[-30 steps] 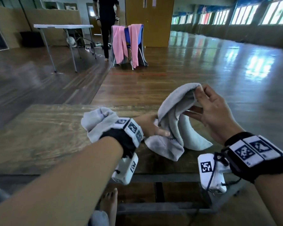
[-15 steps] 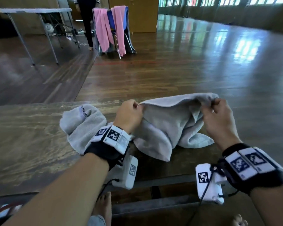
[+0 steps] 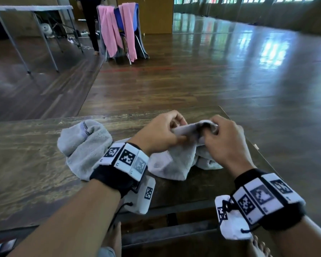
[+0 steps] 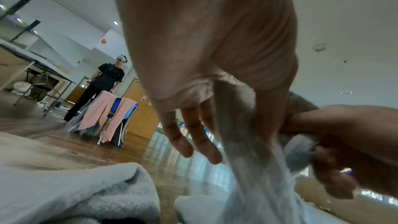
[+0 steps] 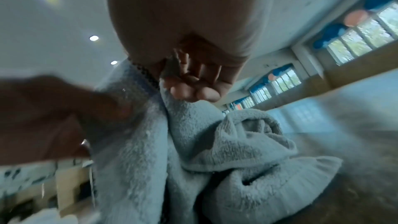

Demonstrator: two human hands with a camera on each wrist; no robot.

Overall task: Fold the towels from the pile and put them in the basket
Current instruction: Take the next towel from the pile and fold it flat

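A grey towel [image 3: 176, 160] hangs bunched over the wooden table [image 3: 26, 173], its lower part resting on the top. My left hand [image 3: 163, 132] and my right hand [image 3: 222, 140] pinch its upper edge close together. In the left wrist view the towel [image 4: 254, 159] runs down from between thumb and fingers, while two other fingers stay straight. In the right wrist view my fingertips [image 5: 191, 93] pinch the towel [image 5: 193, 151] at its checked trim. A second crumpled grey towel [image 3: 85, 145] lies to the left on the table. No basket is in view.
The table's right edge [image 3: 248, 145] runs just beside my right hand. Across the wooden floor stands a blue chair draped with pink towels [image 3: 117, 28], with a person in black [image 3: 91, 19] and a folding table [image 3: 30, 10] near it.
My hands, which held the towel's top edge stretched wide apart half a second ago, have come together, so the towel now hangs bunched between them.
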